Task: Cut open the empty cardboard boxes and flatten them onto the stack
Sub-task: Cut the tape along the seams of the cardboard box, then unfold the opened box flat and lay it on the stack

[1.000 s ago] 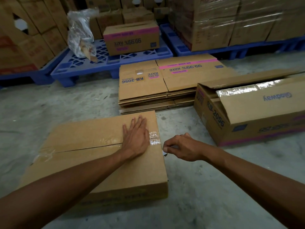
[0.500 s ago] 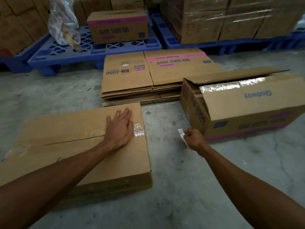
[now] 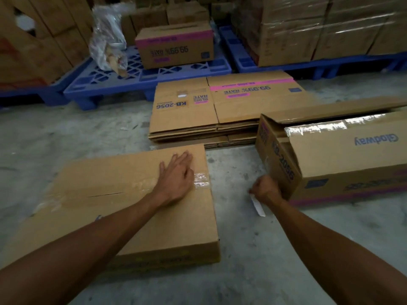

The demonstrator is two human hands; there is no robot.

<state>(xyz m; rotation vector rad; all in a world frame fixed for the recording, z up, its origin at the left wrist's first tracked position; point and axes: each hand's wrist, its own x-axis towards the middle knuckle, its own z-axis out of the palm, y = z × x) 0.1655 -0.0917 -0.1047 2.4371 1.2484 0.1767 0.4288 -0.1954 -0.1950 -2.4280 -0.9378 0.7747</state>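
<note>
A taped cardboard box (image 3: 136,208) lies on the concrete floor in front of me, clear tape running along its top seam. My left hand (image 3: 176,179) rests flat on that seam near the box's right end, fingers spread. My right hand (image 3: 265,189) is off the box to the right, low over the floor, closed around a small white blade (image 3: 257,204) that points down and toward me. Behind the box lies the stack of flattened boxes (image 3: 220,111). An opened box (image 3: 334,157) lies on its side at the right, just beyond my right hand.
Blue plastic pallets (image 3: 141,82) line the back. One carries a closed box with a pink stripe (image 3: 176,47) and a clear plastic bag (image 3: 108,38). Wrapped cartons (image 3: 319,27) stand at the back right, more cartons (image 3: 37,40) at the back left. Bare concrete floor (image 3: 253,260) lies between my arms.
My right hand pulled away from the taped box's right edge toward the opened box, and the blade now points down. My left hand stayed flat on the seam.
</note>
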